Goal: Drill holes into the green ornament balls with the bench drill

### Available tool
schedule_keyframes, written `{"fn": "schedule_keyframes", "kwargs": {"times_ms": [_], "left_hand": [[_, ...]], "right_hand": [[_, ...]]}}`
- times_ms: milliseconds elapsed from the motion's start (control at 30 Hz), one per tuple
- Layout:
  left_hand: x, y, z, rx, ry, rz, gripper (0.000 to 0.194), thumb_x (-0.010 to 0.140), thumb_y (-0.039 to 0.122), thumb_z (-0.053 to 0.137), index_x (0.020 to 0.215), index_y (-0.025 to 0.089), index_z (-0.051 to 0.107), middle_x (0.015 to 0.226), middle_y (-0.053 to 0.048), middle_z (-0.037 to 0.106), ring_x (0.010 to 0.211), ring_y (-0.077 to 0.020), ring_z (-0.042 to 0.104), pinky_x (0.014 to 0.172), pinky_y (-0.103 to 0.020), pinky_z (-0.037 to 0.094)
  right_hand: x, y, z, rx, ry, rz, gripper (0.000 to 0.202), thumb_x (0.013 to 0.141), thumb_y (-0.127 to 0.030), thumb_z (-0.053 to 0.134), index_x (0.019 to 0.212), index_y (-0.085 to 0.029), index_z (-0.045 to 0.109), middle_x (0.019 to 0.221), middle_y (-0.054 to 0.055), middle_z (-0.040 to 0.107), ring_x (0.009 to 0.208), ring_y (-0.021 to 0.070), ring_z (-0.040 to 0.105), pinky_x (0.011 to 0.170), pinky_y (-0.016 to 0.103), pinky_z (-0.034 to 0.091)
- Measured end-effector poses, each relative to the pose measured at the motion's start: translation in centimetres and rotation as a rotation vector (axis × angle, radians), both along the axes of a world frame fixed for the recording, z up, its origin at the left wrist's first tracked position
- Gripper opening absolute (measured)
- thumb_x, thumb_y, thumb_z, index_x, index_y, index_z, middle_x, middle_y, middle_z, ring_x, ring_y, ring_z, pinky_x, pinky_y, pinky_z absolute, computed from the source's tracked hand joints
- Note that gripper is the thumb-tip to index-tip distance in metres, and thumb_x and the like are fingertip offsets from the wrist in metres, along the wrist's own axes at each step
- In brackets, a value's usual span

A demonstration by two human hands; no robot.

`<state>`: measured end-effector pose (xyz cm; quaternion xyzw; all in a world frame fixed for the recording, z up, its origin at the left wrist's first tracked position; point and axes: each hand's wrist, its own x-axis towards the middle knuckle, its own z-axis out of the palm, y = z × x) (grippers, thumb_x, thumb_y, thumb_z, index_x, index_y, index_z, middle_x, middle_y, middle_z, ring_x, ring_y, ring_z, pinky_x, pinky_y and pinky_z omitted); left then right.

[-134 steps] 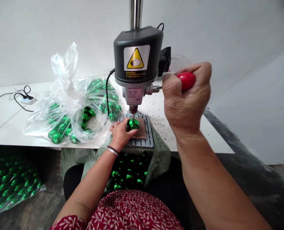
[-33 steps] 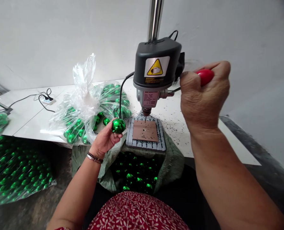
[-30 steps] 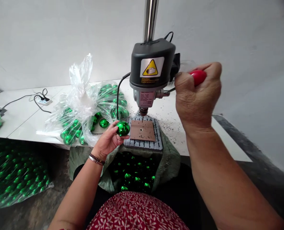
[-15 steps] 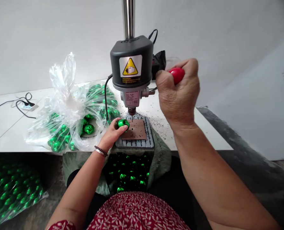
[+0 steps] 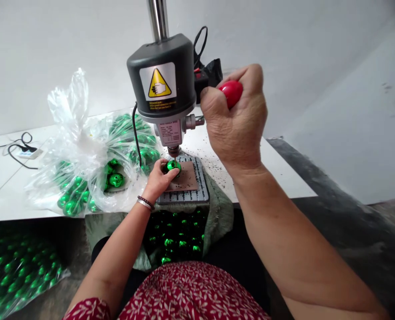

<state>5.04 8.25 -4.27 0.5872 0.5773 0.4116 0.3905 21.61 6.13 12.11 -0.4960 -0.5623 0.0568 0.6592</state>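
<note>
My left hand (image 5: pixel 159 178) pinches a shiny green ball (image 5: pixel 173 167) between thumb and fingers, under the bit of a drill press (image 5: pixel 162 75). The ball is over a brown board (image 5: pixel 189 178) that lies on the slotted metal base (image 5: pixel 202 186). Whether the bit tip touches the ball is too small to tell. My right hand (image 5: pixel 235 122) is wrapped round the red knob (image 5: pixel 231 93) of the press's feed lever, to the right of the motor housing.
A clear plastic bag (image 5: pixel 84 146) of green balls sits left on the white table (image 5: pixel 4 178). Dark shavings are scattered right of the base. An open sack (image 5: pixel 220 218) with several green balls hangs below the table edge. Another bag (image 5: pixel 20 271) lies lower left. A power strip (image 5: pixel 30 153) is far left.
My left hand has brought the green ball rightward over the board, under the drill bit. My right hand keeps its grip on the lever knob. The whole view has shifted and tilted slightly.
</note>
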Motion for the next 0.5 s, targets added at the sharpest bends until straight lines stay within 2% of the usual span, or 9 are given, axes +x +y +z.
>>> {"fn": "schedule_keyframes", "kwargs": {"times_ms": [200,400,500], "left_hand": [[0.0,0.2,-0.7,0.08,0.068,0.0,0.051,0.068,0.034,0.074,0.112,0.019,0.053,0.102,-0.005,0.066,0.095,-0.0176,0.061,0.091,-0.033,0.046],[0.4,-0.5,0.3,0.144,0.34,-0.075,0.059,0.065,0.029,0.076,0.12,0.019,0.059,0.118,-0.007,0.066,0.11,-0.0243,0.059,0.101,-0.039,0.042],[0.7,-0.9,0.6,0.165,0.38,-0.094,0.058,0.062,0.026,0.078,0.118,0.021,0.063,0.118,-0.006,0.067,0.112,-0.0253,0.058,0.102,-0.039,0.042]], "right_hand": [[0.1,0.1,0.0,0.039,0.02,0.03,0.022,0.081,-0.024,0.055,0.079,-0.018,0.035,0.071,-0.007,0.037,0.064,0.0011,0.033,0.066,0.015,0.035],[0.1,-0.1,0.1,0.033,0.023,0.027,0.021,0.081,-0.024,0.055,0.078,-0.017,0.035,0.071,-0.006,0.038,0.066,0.0011,0.034,0.065,0.014,0.036],[0.1,-0.1,0.1,0.023,0.011,0.006,0.021,0.081,-0.026,0.055,0.079,-0.017,0.036,0.073,-0.006,0.039,0.066,0.0007,0.034,0.066,0.014,0.036]]}}
